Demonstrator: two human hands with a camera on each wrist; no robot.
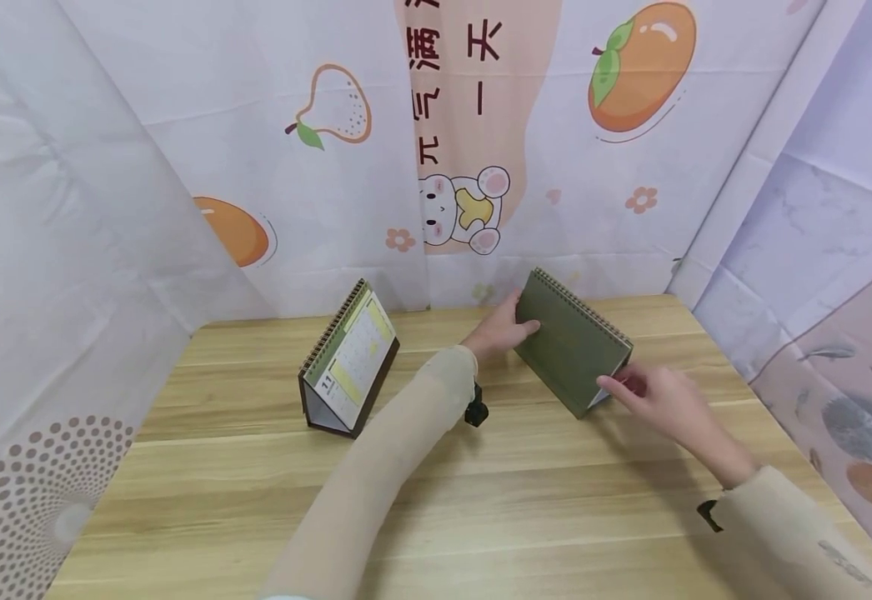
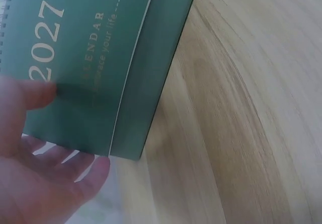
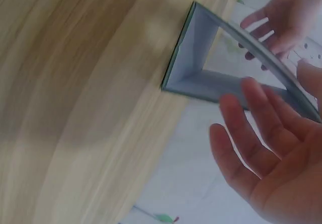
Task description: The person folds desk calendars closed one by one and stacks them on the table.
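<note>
A dark green desk calendar (image 1: 567, 346) stands like a tent at the right back of the table, spiral binding along its top. Its cover (image 2: 75, 48) reads 2027 in the left wrist view. My left hand (image 1: 498, 331) grips its left end, thumb on the cover and fingers around behind. At the other end is my right hand (image 1: 664, 404), thumb by the cover's edge. The right wrist view shows that hand's fingers (image 3: 256, 133) loosely spread, overlapping the calendar's open triangular end (image 3: 201, 73). Left of both hands stands a second desk calendar (image 1: 353, 362), opened to a page marked 11.
The wood-grain table (image 1: 218, 475) lies under everything. A white curtain (image 1: 331, 200) with fruit pictures and a cartoon animal hangs at its back edge. More patterned cloth (image 1: 841, 333) hangs at the right side, and dotted cloth (image 1: 53, 483) at the left.
</note>
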